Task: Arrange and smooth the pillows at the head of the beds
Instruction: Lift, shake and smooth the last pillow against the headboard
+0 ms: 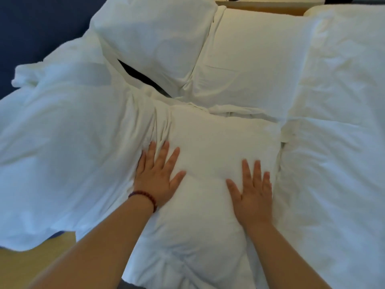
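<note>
A plump white pillow (210,142) lies in front of me in the middle of the view. My left hand (157,174) presses flat on its left side with fingers spread, a dark red bead bracelet on the wrist. My right hand (253,192) presses flat on its right side, fingers straight. Two more white pillows lie further back: one at upper left (154,38), one at upper middle (250,65). Another white pillow or bedding piece (343,59) runs down the right.
A crumpled white duvet (62,142) is heaped to the left of the pillow. A dark blue wall or headboard (31,28) stands at upper left. A wooden ledge (270,7) shows at the top, and yellowish floor (31,257) at lower left.
</note>
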Action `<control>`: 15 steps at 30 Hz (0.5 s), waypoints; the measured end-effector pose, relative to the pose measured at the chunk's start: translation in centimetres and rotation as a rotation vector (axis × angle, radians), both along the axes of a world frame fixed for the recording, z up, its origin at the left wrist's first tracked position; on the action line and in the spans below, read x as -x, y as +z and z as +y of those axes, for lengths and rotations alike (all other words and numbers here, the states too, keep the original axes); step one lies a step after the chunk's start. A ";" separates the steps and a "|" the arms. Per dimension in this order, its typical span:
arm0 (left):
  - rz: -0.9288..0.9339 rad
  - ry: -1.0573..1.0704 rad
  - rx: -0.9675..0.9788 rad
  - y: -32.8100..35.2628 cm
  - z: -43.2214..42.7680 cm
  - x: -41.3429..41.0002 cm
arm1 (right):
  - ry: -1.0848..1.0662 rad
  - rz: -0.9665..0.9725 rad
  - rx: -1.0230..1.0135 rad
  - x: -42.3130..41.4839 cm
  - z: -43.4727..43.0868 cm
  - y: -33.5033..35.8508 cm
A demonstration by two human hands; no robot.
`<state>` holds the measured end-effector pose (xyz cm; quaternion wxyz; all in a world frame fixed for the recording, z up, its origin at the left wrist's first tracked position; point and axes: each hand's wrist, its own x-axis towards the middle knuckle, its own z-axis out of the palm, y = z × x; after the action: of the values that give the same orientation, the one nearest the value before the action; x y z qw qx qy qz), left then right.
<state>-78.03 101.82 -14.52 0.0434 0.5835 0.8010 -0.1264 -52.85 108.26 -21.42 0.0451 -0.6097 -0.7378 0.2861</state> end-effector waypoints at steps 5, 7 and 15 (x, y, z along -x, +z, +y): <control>-0.031 0.017 -0.009 1.1 -0.6 -1.2 | -0.057 0.047 -0.002 1.4 -2.0 2.6; -0.093 0.037 -0.096 0.8 -4.0 -2.5 | 0.138 0.087 -0.169 2.2 -4.8 3.1; -0.008 0.083 -0.046 3.3 -8.7 -1.0 | 0.241 -0.058 -0.143 0.8 -5.1 1.8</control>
<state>-76.99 93.08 -11.17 0.0384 0.5513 0.8269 -0.1040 -53.64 103.16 -19.60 0.0324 -0.5197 -0.8253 0.2184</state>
